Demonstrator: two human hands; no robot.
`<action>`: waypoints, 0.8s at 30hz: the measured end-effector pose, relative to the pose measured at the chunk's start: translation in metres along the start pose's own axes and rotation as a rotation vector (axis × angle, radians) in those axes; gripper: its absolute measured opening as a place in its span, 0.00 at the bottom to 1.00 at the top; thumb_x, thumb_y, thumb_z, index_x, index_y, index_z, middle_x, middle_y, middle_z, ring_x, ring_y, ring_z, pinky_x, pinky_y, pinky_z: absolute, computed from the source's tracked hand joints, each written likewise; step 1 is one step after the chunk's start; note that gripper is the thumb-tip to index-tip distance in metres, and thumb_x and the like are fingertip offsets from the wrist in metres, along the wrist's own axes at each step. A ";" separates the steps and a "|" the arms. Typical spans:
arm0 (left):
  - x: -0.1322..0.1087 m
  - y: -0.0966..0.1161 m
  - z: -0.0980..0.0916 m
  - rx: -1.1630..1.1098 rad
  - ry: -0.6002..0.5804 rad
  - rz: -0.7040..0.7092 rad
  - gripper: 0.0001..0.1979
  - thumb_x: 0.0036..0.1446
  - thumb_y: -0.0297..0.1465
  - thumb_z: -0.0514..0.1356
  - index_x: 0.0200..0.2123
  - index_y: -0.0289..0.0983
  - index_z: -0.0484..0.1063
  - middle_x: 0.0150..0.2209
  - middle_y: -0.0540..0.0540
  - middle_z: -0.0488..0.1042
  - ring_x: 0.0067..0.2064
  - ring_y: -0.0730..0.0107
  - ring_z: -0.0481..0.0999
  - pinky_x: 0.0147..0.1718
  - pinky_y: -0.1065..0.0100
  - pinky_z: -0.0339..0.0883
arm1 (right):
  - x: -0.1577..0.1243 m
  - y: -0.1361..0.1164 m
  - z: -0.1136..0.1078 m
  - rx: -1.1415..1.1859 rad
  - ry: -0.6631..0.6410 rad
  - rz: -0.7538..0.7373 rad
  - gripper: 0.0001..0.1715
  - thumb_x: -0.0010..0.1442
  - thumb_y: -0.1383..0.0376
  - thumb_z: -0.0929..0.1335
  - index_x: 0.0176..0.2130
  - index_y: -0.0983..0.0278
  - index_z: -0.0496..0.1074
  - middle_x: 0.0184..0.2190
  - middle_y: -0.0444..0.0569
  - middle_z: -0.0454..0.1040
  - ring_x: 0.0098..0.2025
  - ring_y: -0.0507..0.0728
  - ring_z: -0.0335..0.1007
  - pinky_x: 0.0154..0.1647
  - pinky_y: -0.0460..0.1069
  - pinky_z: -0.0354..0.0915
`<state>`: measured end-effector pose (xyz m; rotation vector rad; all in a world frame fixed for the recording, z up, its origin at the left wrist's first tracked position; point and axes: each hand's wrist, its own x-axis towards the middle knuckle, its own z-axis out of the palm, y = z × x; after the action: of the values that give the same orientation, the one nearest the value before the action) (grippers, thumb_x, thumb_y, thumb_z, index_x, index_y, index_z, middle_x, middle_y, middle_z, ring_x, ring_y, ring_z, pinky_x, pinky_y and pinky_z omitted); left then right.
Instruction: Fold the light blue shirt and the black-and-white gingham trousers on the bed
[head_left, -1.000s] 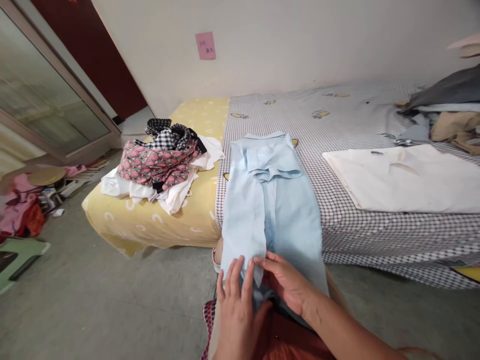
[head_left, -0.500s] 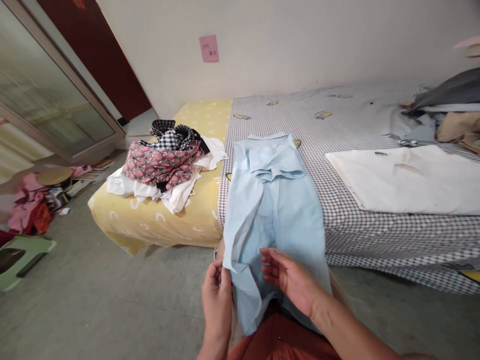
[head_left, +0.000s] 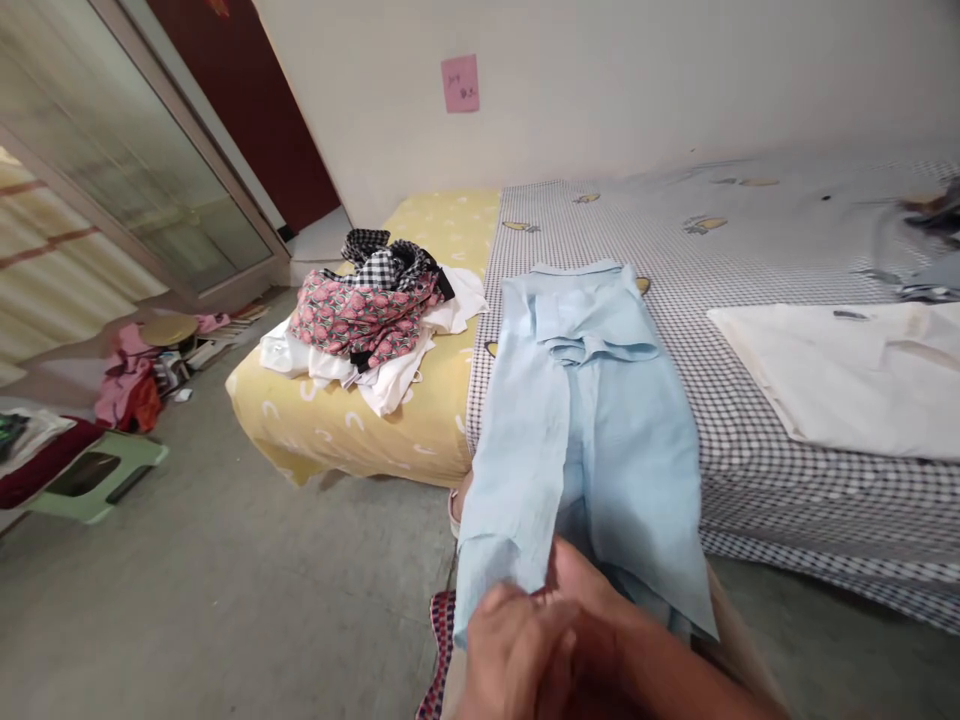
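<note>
A light blue garment (head_left: 637,430) with a collar-like band at its far end lies lengthwise over the bed edge and down across my lap. Its left front panel (head_left: 517,480) is spread flat, with a crease near the lower end. My left hand (head_left: 514,650) is curled at that panel's near edge, its fingers bent and slightly blurred. Close against it, my right hand (head_left: 592,595) grips the panel's inner edge. The hands overlap, so some fingertips are hidden.
On the yellow sheet (head_left: 412,440) sits a pile of floral, checked and white clothes (head_left: 360,315). A folded white garment (head_left: 862,380) lies on the checked sheet (head_left: 750,425) at right. A green stool (head_left: 135,465) and scattered items (head_left: 131,385) are on the floor at left.
My right hand has moved down and left, from open over the garment to its panel edge. The left panel is now spread flatter and further right. The view has turned left.
</note>
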<state>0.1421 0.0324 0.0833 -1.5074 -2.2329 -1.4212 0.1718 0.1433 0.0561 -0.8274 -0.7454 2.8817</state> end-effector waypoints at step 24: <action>-0.016 -0.077 -0.003 -0.210 0.090 -0.938 0.23 0.52 0.54 0.61 0.34 0.38 0.75 0.27 0.49 0.73 0.30 0.66 0.70 0.33 0.65 0.66 | -0.019 -0.014 -0.030 0.094 0.221 0.096 0.24 0.56 0.60 0.78 0.49 0.68 0.77 0.45 0.55 0.84 0.49 0.61 0.80 0.52 0.53 0.74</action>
<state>0.0906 0.0135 0.0273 -0.3303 -2.9429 -1.8955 0.2024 0.1651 0.0491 -1.1734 -0.5578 2.8152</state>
